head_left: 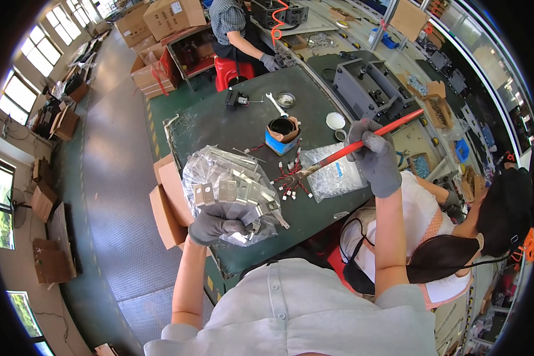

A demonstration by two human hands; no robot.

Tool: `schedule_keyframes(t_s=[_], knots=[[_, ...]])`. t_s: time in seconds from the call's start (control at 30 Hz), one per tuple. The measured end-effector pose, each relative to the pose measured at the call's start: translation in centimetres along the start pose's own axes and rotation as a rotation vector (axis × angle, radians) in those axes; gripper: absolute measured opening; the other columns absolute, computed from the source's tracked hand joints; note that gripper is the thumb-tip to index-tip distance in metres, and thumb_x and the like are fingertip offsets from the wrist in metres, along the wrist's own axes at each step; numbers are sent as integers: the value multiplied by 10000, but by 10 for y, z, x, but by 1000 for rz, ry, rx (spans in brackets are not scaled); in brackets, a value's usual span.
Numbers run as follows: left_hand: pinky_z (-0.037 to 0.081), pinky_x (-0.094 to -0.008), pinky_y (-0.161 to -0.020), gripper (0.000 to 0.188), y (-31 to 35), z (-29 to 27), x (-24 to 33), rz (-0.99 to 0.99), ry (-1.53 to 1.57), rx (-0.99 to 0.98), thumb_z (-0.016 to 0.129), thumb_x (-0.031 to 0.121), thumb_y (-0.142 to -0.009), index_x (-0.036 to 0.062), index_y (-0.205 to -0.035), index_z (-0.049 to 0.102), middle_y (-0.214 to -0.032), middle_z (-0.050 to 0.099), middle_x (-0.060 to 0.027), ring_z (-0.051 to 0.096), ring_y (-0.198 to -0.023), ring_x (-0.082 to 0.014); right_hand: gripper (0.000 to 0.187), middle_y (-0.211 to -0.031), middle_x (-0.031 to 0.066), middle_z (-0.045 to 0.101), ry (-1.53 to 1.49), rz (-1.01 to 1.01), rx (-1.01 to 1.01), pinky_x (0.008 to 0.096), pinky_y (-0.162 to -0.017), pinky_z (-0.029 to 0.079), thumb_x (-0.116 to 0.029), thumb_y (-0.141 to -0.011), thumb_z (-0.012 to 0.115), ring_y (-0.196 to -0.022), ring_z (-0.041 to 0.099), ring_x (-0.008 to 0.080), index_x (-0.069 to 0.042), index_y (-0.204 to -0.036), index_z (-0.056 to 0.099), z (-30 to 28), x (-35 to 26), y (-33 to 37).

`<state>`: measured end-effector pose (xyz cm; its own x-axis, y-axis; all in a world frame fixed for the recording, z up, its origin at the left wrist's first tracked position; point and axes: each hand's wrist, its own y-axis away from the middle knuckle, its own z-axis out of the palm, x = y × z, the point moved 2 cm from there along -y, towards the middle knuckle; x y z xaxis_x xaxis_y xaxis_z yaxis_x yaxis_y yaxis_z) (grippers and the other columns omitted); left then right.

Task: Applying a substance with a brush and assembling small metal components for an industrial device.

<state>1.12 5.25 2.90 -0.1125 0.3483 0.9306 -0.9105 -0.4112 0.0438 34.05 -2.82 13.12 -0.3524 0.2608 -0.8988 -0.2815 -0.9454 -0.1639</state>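
My left hand [215,228], in a grey glove, grips a fanned row of flat silver metal brackets [226,193] with holes in their ends. Beneath them on the dark green table lies a clear plastic bag [203,164] with more metal pieces. My right hand [378,161], also gloved, is closed round a brush [396,124] with a long red handle. The brush's dark tip points down-left, over red and black wires [290,179] with white connectors. A flat clear bag [336,185] lies under the handle. Beyond the wires stands an open can of black stuff [282,126] in a blue carton.
A spanner [275,105], a small round tin [286,99], a black device [236,98] and a white lid [335,121] lie farther back. Grey metal housings [362,89] stand at right. One person [231,26] sits across the table; another [451,249] is close on my right.
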Motion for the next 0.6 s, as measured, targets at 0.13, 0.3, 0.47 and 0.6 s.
schedule_keyframes(t_s=[0.13, 0.3, 0.47, 0.6], knots=[[485, -267, -759, 432, 2, 1, -5, -43, 28, -13, 730, 63, -692, -77, -1068, 571, -941, 642, -108, 607, -824, -155, 202, -662, 27, 438, 89, 50, -107, 249, -497, 345, -225, -732, 571, -543, 394, 109, -40, -753, 494, 37, -4, -9], [487, -257, -733, 406, 2, 11, 4, -119, 89, -5, 729, 52, -691, -65, -1051, 581, -936, 639, -98, 600, -807, -147, 162, -666, 27, 441, 148, 119, -197, 249, -483, 339, -178, -697, 551, -547, 414, 115, -37, -745, 489, 50, 0, -22], [479, -251, -720, 388, 2, 11, 2, -36, -9, -48, 711, 31, -708, -64, -1056, 568, -932, 628, -82, 584, -805, -139, 126, -682, 26, 463, 215, 210, -245, 243, -502, 377, -156, -678, 540, -567, 441, 108, -52, -724, 484, 53, 6, -36], [523, -294, -668, 413, -2, 23, 13, -75, 195, 39, 740, 65, -667, -126, -997, 580, -859, 629, -141, 619, -751, -204, 99, -704, 33, 496, 273, 261, -169, 235, -507, 400, -127, -685, 531, -587, 475, 102, -49, -739, 503, 46, 2, -48]])
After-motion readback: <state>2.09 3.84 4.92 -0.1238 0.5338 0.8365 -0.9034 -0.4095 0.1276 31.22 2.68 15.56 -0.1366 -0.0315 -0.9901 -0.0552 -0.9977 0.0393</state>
